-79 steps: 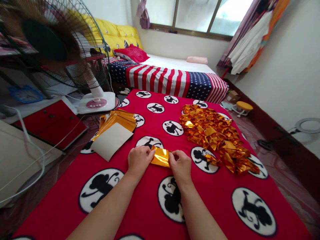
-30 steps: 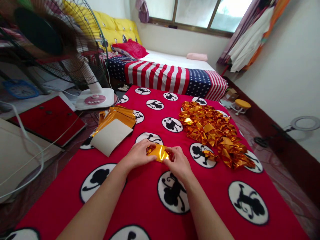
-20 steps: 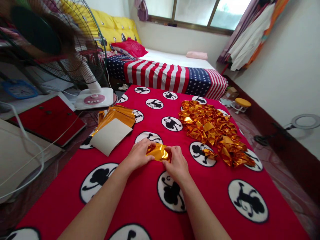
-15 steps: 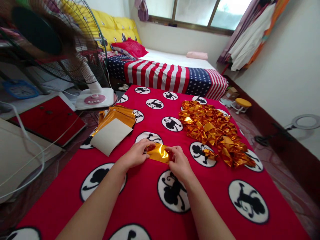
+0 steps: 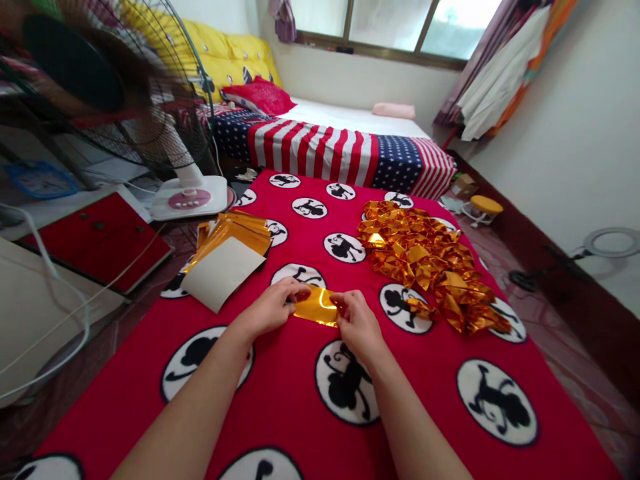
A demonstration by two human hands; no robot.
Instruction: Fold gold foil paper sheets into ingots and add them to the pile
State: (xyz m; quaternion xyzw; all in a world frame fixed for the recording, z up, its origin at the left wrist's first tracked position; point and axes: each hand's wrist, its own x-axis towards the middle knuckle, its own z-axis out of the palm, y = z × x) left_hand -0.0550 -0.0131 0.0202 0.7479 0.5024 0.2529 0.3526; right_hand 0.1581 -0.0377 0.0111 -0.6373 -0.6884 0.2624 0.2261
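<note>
Between my two hands a strip of shiny gold foil paper [image 5: 317, 308] is stretched just at the red cloth. My left hand [image 5: 274, 305] pinches its left end, and my right hand [image 5: 357, 324] pinches the right end; the fingertips are partly hidden. To the left lies a fanned stack of gold foil sheets [image 5: 245, 230], with a pale sheet [image 5: 223, 270] on top at the front. On the right spreads a heap of folded gold foil pieces [image 5: 425, 253], and one small folded piece [image 5: 421, 308] sits at its near edge, closest to my right hand.
A red cloth with monkey prints [image 5: 300, 407] covers the surface under my hands. A running fan [image 5: 190, 193] stands past the left edge. Beyond the far edge is a bed [image 5: 335, 150]. At right are a yellow stool [image 5: 487, 205] and a ring-shaped stand [image 5: 613, 243].
The foil strip looks flatter and its shine has shifted. Both hands keep their grip at almost the same spots.
</note>
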